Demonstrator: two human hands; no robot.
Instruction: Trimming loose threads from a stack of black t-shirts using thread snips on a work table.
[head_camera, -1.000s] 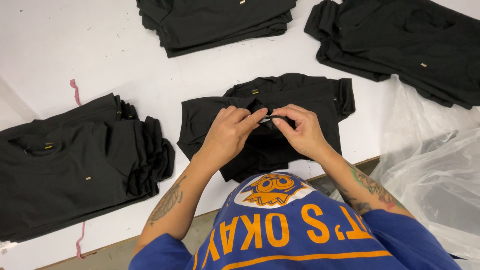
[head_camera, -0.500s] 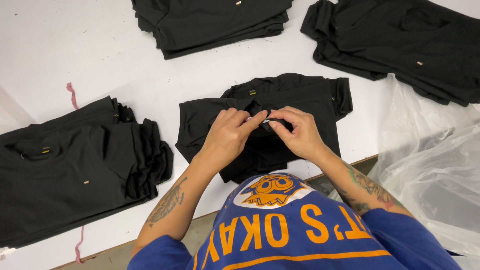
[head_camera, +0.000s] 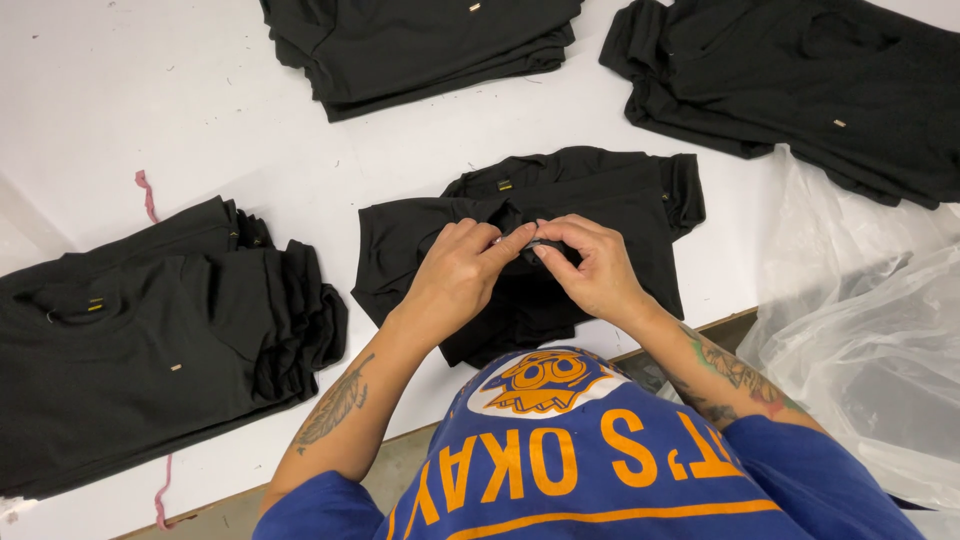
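Fingertips of the left hand and right hand meet, pinched together on a small dark item, too small to identify, held just above the folded black shirt on the white bench.

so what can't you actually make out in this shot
- Head view: the small dark item pinched between left hand and right hand is mostly covered by fingertips; its kind is unclear.
- The small tags on the black shirt are too small to read.
- The shirt stack at left is cut off by the frame edge.
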